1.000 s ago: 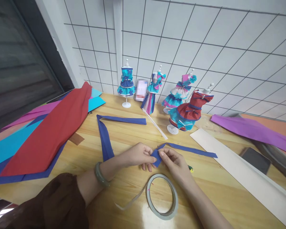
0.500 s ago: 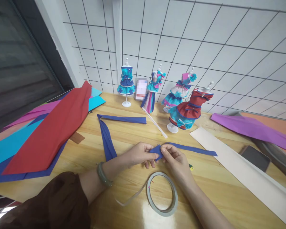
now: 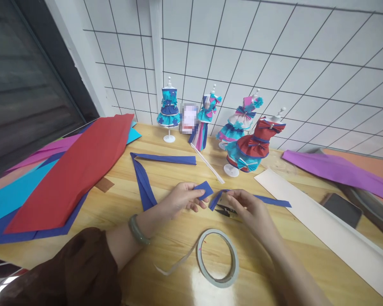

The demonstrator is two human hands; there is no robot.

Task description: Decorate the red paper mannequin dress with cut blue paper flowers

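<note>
Between the thumb and fingers of my left hand (image 3: pixel 185 197) is a small folded blue piece (image 3: pixel 204 190). To its right, my right hand (image 3: pixel 245 205) is closed, with small black-bladed snips (image 3: pixel 227 211) at its fingertips, partly hidden under the hand. A narrow blue strip (image 3: pixel 272 201) passes behind my right hand, and its near end lies by the snips. Below both hands rests a roll of tape (image 3: pixel 199 255) with a loose end trailing left. A longer folded blue strip (image 3: pixel 166 159) lies bent on the wooden table (image 3: pixel 166 263).
Red sheets (image 3: pixel 67 174) and other coloured sheets lie at the left. Several small dress forms, including one in a red dress (image 3: pixel 258 142), stand along the back. A long white strip (image 3: pixel 319 225), a dark phone (image 3: pixel 342 210) and a purple sheet (image 3: pixel 335 172) are at the right.
My hands have moved apart. The blue piece stays in my left hand, while my right hand has let go of it and now has the snips. The red sheet's top end has shifted right.
</note>
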